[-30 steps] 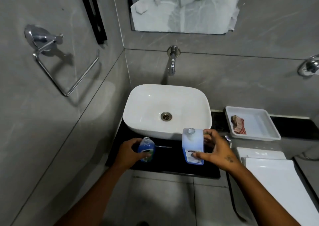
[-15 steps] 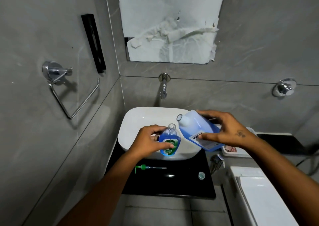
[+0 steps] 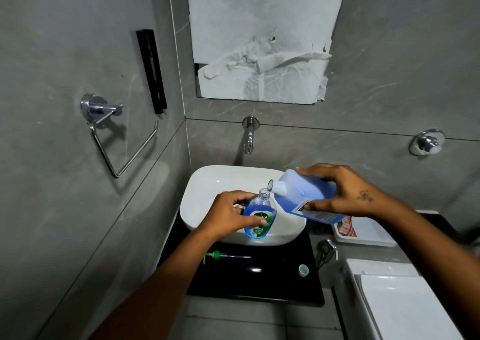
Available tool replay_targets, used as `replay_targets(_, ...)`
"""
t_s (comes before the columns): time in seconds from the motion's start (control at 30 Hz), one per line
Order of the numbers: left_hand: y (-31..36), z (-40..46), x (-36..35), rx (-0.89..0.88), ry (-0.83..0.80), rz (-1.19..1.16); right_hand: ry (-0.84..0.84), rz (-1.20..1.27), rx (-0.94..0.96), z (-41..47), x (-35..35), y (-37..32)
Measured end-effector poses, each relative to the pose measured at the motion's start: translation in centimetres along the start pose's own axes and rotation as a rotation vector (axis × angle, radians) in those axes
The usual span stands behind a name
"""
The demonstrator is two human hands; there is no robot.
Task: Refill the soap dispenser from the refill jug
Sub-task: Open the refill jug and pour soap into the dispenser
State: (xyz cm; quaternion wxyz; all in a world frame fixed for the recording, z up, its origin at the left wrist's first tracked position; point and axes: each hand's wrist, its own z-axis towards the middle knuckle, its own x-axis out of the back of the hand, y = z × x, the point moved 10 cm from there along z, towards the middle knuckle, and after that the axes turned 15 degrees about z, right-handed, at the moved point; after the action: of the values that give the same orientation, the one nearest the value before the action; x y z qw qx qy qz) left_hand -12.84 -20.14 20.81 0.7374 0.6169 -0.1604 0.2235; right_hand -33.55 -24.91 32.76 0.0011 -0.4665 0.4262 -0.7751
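Note:
My left hand (image 3: 226, 216) grips the small soap dispenser bottle (image 3: 259, 216), which has blue liquid, a green label and an open neck, and holds it upright over the white basin (image 3: 207, 191). My right hand (image 3: 345, 191) holds the blue refill jug (image 3: 298, 196) tipped to the left, with its open spout just above and right of the dispenser's neck. No stream of liquid is visible between them. The green pump head (image 3: 223, 256) with its tube lies on the black counter (image 3: 233, 280). A small pale cap (image 3: 303, 270) lies there too.
A wall tap (image 3: 248, 138) juts out above the basin. A white tray (image 3: 363, 232) with a striped cloth stands at the right, behind the jug. A chrome towel ring (image 3: 114, 137) hangs on the left wall. A white toilet tank (image 3: 397, 300) sits at lower right.
Both bottles were lifted off the counter and held over the basin. The jug tilted further left, so its spout came close to the dispenser's neck. The pump and cap now lie on the counter.

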Motion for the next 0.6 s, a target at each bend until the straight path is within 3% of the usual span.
replay_targets(0.6,0.3,-0.1,-0.3,-0.006,-0.002,0.001,-0.044,-0.134,0.055,0.5,0.3,-3.0)
